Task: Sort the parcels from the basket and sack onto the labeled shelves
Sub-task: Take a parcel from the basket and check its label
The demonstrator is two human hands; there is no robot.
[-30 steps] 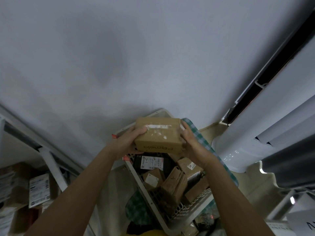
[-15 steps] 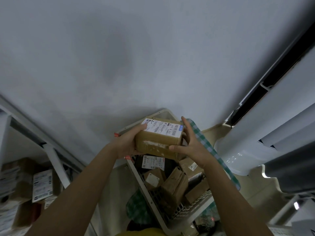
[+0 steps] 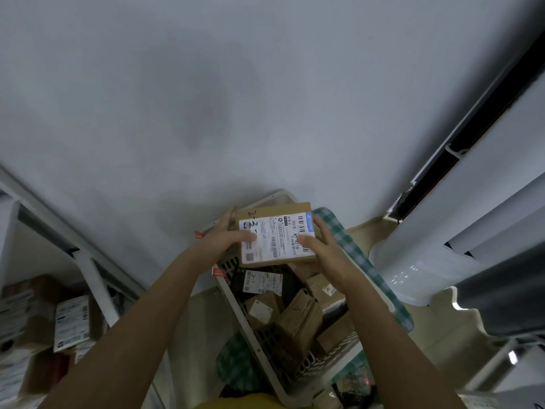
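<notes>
I hold a brown cardboard parcel (image 3: 277,236) above the basket, its white shipping label with barcode and handwritten digits facing me. My left hand (image 3: 225,239) grips its left edge, thumb lying across the label. My right hand (image 3: 323,250) grips the right edge, thumb on the label's lower right. Below stands a white slatted basket (image 3: 262,354) holding several brown parcels (image 3: 298,318) and a black one with a label marked 2-1 (image 3: 262,281).
A green-checked sack (image 3: 358,261) lies along the basket's right side. A white metal shelf (image 3: 94,281) at left holds labelled boxes (image 3: 70,321). White shelf rails and boards (image 3: 477,231) rise at right. A grey wall fills the view ahead.
I have turned the parcel over in both hands: its plain taped side faced me before, now the shipping label faces me flat. My thumbs have shifted onto the label.
</notes>
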